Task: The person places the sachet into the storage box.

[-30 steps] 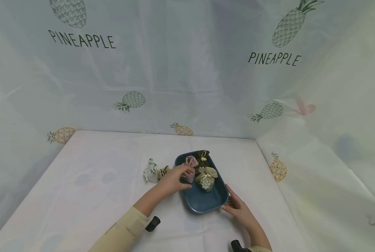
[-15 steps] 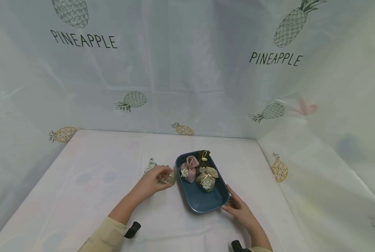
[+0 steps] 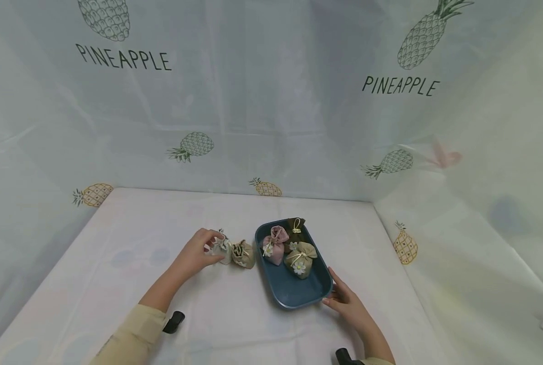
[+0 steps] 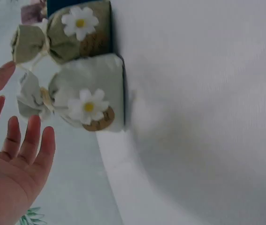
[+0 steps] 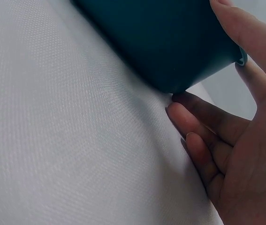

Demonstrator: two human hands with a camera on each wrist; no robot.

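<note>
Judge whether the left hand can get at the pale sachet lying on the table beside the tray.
Probably yes. The left hand is open right beside the pale sachet, with nothing between them; the olive sachet lies on its far side, toward the tray.

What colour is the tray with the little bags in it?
The tray is dark blue, seen best in the head view.

I log the pale sachet [image 4: 93, 96] as matt woven cloth with a fabric daisy; the olive sachet [image 4: 74, 33] likewise. I note the blue tray [image 5: 170, 42] as smooth, faintly satin plastic. The table cover [image 5: 62, 140] shows me a fine matt weave; the backdrop [image 3: 271, 101] a slightly sheened printed sheet.
</note>
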